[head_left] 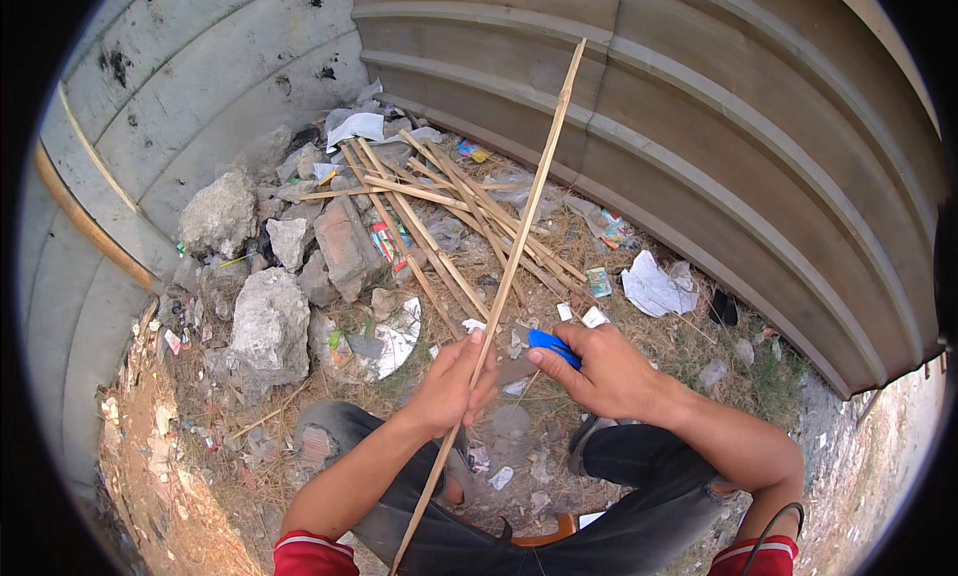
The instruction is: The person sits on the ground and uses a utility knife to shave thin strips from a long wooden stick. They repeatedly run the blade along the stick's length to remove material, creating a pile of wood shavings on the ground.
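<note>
A long, thin bamboo strip (534, 192) slants across the middle of the view, from the lower edge up past the pile on the ground. My left hand (454, 384) is closed around its lower half. In my right hand (609, 372) is a blue utility knife (554, 349), gripped with the thumb along its handle. Its tip points left toward the strip, close to my left fingers; a short greyish blade seems to show, though its edge is hard to make out. Beyond my hands, several more bamboo strips (414, 222) lie crossed in a loose pile.
Broken concrete chunks (271, 325) and a reddish brick piece (344, 247) lie at the left. A corrugated metal sheet (699, 107) walls the far right, and a pale panel (200, 87) the far left. Paper scraps (659, 285) and wrappers litter the dry grass. My bent knees are below.
</note>
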Motion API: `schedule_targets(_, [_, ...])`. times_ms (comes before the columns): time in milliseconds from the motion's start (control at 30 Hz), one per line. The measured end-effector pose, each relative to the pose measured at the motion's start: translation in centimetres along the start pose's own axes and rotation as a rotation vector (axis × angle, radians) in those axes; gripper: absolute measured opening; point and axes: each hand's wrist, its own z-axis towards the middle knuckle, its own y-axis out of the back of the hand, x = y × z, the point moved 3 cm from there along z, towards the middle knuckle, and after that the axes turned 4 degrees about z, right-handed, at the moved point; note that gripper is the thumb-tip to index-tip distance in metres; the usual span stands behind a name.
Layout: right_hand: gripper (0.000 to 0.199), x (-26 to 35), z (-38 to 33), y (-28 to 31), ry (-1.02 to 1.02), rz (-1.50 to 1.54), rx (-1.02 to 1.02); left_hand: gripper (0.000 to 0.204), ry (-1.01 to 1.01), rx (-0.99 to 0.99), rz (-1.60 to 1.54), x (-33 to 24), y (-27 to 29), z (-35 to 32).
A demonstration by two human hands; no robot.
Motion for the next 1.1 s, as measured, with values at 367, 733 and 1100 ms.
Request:
schedule_targets(367, [0.052, -0.9, 1.1, -2.2, -0.006, -0.125, 0.09, 0.049, 0.011, -0.038, -0.059, 0.7, -0.4, 0.8])
schedule_targets(733, [0.057, -5.5, 3.5, 1.7, -0.149, -0.137, -0.169, 0.044, 0.136, 0.062, -0.04, 2.9, -1.9, 0.4])
schedule_targets(1100, [0.056, -11.5, 1.8, 10.1, -0.283, -0.172, -0.544, 0.042, 0.14, 0.228, -0.018, 5.2, -1.6, -3.1])
